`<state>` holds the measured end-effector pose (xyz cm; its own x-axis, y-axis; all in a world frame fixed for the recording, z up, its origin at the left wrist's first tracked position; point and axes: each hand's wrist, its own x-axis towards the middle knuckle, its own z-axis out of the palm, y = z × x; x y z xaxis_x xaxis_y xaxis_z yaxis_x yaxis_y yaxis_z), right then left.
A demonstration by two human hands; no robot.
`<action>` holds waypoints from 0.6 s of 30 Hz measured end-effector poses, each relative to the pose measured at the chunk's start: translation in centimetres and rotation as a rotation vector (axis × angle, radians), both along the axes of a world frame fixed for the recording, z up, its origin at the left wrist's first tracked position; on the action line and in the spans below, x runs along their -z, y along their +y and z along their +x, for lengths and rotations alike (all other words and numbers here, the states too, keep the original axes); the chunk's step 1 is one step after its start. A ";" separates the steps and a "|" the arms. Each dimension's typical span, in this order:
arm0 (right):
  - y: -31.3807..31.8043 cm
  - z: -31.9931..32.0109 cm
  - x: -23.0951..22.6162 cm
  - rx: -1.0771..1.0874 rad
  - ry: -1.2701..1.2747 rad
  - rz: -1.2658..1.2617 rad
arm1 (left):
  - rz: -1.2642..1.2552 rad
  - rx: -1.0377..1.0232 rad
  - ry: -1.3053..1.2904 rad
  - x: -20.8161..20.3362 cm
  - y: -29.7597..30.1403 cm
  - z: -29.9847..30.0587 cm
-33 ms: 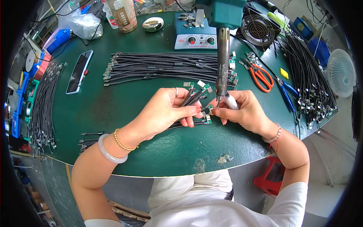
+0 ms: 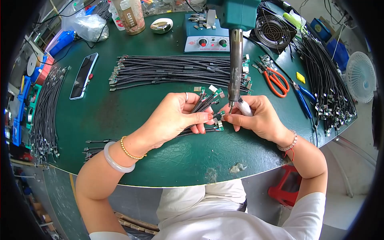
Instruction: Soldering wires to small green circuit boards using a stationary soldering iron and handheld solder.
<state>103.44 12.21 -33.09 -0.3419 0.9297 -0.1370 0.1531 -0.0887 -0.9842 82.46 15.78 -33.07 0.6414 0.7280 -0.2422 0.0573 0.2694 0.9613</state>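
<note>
My left hand (image 2: 180, 117) is closed around several black braided cables (image 2: 203, 105). Small green circuit boards with metal plugs (image 2: 218, 93) fan out from their ends. My right hand (image 2: 258, 118) grips a whitish, rounded tube-like piece (image 2: 244, 108) whose exact kind I cannot make out; its thumb and forefinger pinch beside a cable end near my left fingertips. Between both hands, the tip of an upright soldering iron (image 2: 236, 68) comes down from a green holder (image 2: 239, 14), right by that cable end. Whether the tip touches it is too small to tell.
Across the table's middle lies a row of black cables (image 2: 172, 72). A blue soldering station (image 2: 207, 38) and a fan (image 2: 274, 30) stand behind. Orange-handled pliers (image 2: 276, 82) and blue-handled cutters (image 2: 304, 100) lie right; a phone (image 2: 84, 76) and a cable bundle (image 2: 47, 112) lie left.
</note>
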 end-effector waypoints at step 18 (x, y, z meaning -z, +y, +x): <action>0.3 0.7 0.4 0.077 0.083 0.002 | -0.017 -0.048 0.058 0.5 0.0 1.4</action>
<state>104.13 12.51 -33.50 -0.2794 0.9539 -0.1096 0.0643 -0.0954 -0.9934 83.82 15.82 -33.62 0.5903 0.7533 -0.2902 0.0990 0.2892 0.9521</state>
